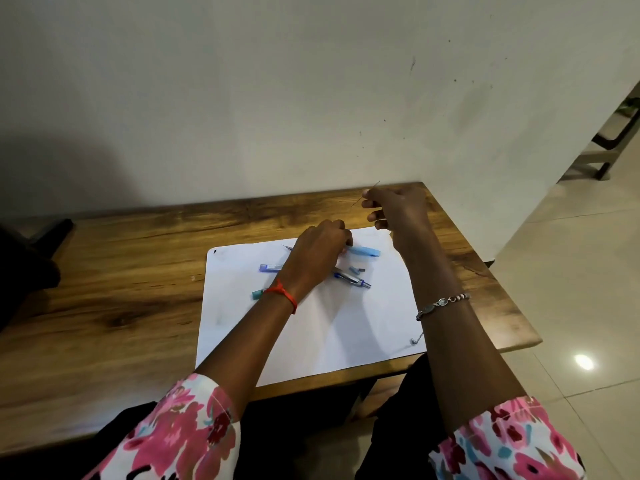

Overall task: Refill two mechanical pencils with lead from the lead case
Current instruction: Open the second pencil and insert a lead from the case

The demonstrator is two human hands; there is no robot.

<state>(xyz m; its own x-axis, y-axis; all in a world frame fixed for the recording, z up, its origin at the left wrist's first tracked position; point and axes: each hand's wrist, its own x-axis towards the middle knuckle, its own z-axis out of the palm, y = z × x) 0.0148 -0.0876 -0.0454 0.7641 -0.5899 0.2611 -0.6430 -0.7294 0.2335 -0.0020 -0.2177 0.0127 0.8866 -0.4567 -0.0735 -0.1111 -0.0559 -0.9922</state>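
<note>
Two pencils, one lead case, one paper sheet.

left hand: lowered, fingers curled | right hand: raised, fingers pinched

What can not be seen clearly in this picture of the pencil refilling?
Head view only:
- Light blue pencil: its left part is hidden under the left hand.
- Lead case: right end behind the same hand; label too small to read.
- Lead in the right hand: too thin to count the pieces.
</note>
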